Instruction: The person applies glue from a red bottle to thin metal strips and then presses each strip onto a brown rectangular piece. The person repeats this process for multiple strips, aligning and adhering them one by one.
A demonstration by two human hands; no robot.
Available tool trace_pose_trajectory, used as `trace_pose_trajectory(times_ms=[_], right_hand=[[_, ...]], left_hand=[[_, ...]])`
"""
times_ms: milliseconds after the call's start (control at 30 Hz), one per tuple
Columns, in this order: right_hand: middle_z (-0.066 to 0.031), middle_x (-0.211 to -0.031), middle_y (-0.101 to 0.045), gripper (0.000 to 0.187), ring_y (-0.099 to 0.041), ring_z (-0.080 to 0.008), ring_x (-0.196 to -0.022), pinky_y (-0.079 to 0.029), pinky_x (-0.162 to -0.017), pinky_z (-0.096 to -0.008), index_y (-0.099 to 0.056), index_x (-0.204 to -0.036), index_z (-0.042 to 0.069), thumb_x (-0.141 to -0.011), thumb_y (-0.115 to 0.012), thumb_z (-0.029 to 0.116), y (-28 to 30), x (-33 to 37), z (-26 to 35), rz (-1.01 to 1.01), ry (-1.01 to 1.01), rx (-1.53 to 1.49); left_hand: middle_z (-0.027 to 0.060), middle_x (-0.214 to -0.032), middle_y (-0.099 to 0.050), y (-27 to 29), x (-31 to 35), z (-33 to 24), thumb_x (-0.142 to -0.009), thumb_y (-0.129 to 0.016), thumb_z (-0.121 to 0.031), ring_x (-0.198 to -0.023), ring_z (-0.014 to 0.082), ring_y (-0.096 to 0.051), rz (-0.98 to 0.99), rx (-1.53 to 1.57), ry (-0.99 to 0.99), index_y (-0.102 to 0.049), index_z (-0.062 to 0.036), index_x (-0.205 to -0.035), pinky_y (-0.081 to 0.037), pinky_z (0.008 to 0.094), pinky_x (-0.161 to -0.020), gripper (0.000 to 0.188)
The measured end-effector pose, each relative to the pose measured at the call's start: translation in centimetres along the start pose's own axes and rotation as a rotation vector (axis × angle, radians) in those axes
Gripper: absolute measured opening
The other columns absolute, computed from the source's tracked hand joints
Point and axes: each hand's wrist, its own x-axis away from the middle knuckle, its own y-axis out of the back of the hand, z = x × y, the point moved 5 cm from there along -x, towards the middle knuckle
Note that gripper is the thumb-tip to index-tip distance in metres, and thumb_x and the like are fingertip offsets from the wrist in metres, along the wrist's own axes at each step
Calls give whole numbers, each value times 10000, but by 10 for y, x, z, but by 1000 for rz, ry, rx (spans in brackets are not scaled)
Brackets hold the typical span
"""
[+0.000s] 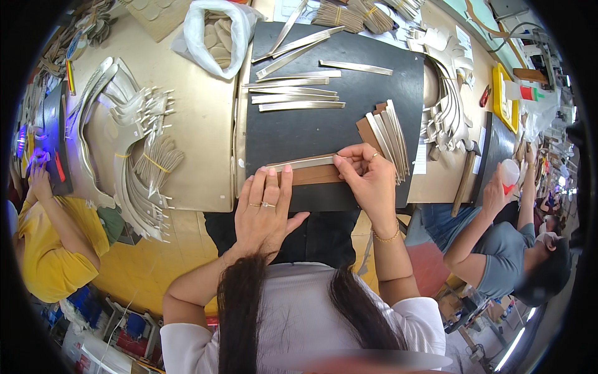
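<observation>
In front of me, a pale metallic strip lies along a brown strip on the black mat. My left hand is open, its fingers stretched flat with the tips pressing on the metallic strip's left end. The thumb points out to the right. At the right end, my right hand pinches the strip between thumb and forefinger. Just beyond that hand, a fanned stack of pale strips rests with some brown pieces. Further up the mat lie several separate metallic strips.
A white bag of flat beige pieces stands at the far left of the mat. Bundled curved straps cover the left table. To the right are more straps, a hammer and a yellow tray. People sit on both sides.
</observation>
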Motion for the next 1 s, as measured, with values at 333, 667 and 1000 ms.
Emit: trace_pose_trajectory(times_ms=[333, 667, 1000], right_hand=[[-19, -726, -675, 125, -621, -52, -647, -518, -614, -202, -694, -925, -31, -891, -738, 81, 0, -2, 7, 0, 20, 92], [-71, -960, -671, 119, -628, -123, -778, -482, -620, -251, -695, -941, 16, -850, -753, 67, 2, -1, 17, -82, 109, 378], [-52, -1263, -634, 487, -594, -242, -1130, -410, -971, -413, -677, -1201, 57, -719, -721, 2, -22, 34, 20, -15, 748, 667]], left_hand=[[165, -1323, -451, 1, -3, -2, -723, -814, -503, -1295, 334, -426, 71, -52, 6, -463, -54, -1445, -377, 489, -1106, 920], [192, -1301, -439, 0, -7, -5, -731, -785, -552, -1275, 350, -413, 115, -119, -8, -433, -162, -1494, -358, 502, -1117, 927], [197, -1310, -459, -3, -5, -5, -714, -786, -539, -1286, 357, -422, 91, -122, -13, -430, -158, -1498, -352, 504, -1120, 942]])
